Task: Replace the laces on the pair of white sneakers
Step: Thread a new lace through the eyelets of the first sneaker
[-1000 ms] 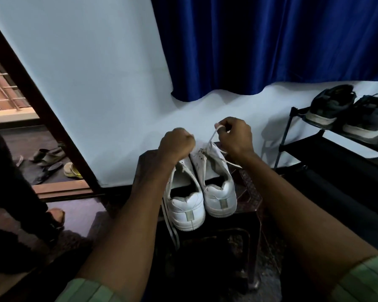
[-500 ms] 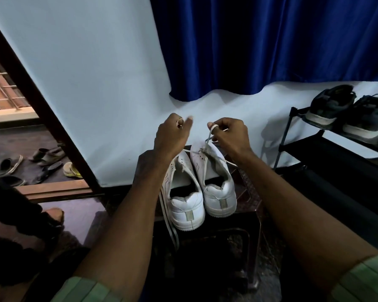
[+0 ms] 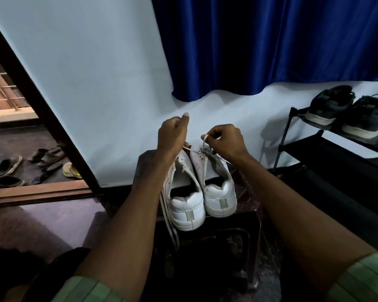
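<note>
1. Pale wall and blue curtain (image 3: 271, 44) back a dark stool (image 3: 247, 205) at frame centre, lifting the white sneakers (image 3: 202, 192) within reach.
2. Right hand (image 3: 226, 141) pinches the lace (image 3: 204, 142) taut for threading; left hand (image 3: 172, 135) is curled, seemingly round the other end.

- Dark stool (image 3: 252, 205): carries two white sneakers (image 3: 218, 192) side by side, heels toward the camera.
- Loose lace (image 3: 169, 223) hangs over its near left edge.
- Black rack (image 3: 310, 147), right: holds dark shoes (image 3: 347, 114).
</note>
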`<state>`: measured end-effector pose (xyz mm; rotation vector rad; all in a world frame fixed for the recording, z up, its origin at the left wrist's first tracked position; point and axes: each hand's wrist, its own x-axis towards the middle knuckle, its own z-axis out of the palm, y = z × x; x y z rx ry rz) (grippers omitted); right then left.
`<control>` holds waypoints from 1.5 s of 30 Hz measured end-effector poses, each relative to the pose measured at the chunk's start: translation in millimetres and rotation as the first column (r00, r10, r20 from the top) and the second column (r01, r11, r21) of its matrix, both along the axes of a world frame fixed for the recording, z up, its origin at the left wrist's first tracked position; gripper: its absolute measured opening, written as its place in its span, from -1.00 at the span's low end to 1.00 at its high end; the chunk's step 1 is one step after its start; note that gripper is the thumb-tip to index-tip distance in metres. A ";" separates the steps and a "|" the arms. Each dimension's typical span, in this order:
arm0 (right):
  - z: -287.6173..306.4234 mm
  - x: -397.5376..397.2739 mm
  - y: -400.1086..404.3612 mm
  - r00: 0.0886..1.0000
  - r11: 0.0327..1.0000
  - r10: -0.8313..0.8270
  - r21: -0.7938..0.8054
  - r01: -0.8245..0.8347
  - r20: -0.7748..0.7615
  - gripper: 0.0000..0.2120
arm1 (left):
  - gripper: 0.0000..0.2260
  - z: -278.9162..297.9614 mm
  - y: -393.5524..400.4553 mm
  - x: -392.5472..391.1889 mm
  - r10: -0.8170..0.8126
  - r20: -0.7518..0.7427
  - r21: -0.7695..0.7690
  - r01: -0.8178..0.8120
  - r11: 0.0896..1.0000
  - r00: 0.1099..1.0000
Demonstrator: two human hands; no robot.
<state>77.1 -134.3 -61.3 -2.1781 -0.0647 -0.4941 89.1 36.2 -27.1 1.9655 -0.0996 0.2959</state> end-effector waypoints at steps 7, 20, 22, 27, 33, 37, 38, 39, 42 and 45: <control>-1.8 4.4 -3.1 0.990 0.993 0.088 -0.067 -0.095 -0.108 -0.93 | -0.61 -23.9 4.8 5.3 -0.034 0.006 0.726 0.019 0.687 0.999; -4.7 6.2 -12.4 0.958 0.978 0.201 -0.010 -0.207 -0.203 -0.67 | -0.72 -11.1 -1.5 6.0 -0.123 -0.141 0.111 0.139 0.984 0.982; -5.5 7.3 -12.9 0.961 0.983 0.179 0.011 -0.181 -0.213 -0.69 | -0.74 -17.4 -1.6 7.6 -0.056 -0.130 0.318 0.095 0.943 0.990; -6.9 6.0 -14.8 0.950 0.984 0.169 0.102 -0.146 -0.264 -0.81 | -0.70 -30.6 -1.9 10.2 -0.050 -0.117 0.630 0.113 0.768 0.992; -5.2 3.6 -15.4 0.942 0.981 0.182 0.121 -0.153 -0.284 -0.86 | -0.59 -36.5 -0.8 17.1 -0.096 -0.115 0.681 0.148 0.717 0.989; -1.4 3.3 -16.7 0.923 0.978 0.200 0.129 -0.166 -0.329 -0.91 | -0.49 -35.0 4.6 18.8 -0.134 -0.190 0.629 0.225 0.744 0.973; -1.2 4.3 -17.7 0.920 0.981 0.190 0.097 -0.166 -0.342 -0.91 | -0.50 -34.1 6.6 19.6 -0.137 -0.196 0.623 0.231 0.748 0.971; -1.6 5.2 -19.1 0.919 0.984 0.175 0.043 -0.170 -0.354 -0.90 | -0.53 -32.6 8.1 19.4 -0.137 -0.200 0.619 0.234 0.750 0.970; -2.7 6.8 -21.8 0.911 0.968 0.101 -0.171 -0.182 -0.399 -0.91 | -0.59 -29.7 10.6 19.8 -0.131 -0.203 0.603 0.229 0.764 0.970; 0.0 3.4 -20.7 0.869 0.923 0.108 -0.276 -0.269 -0.483 -0.81 | -0.56 -28.8 10.1 18.8 -0.125 -0.210 0.559 0.224 0.798 0.970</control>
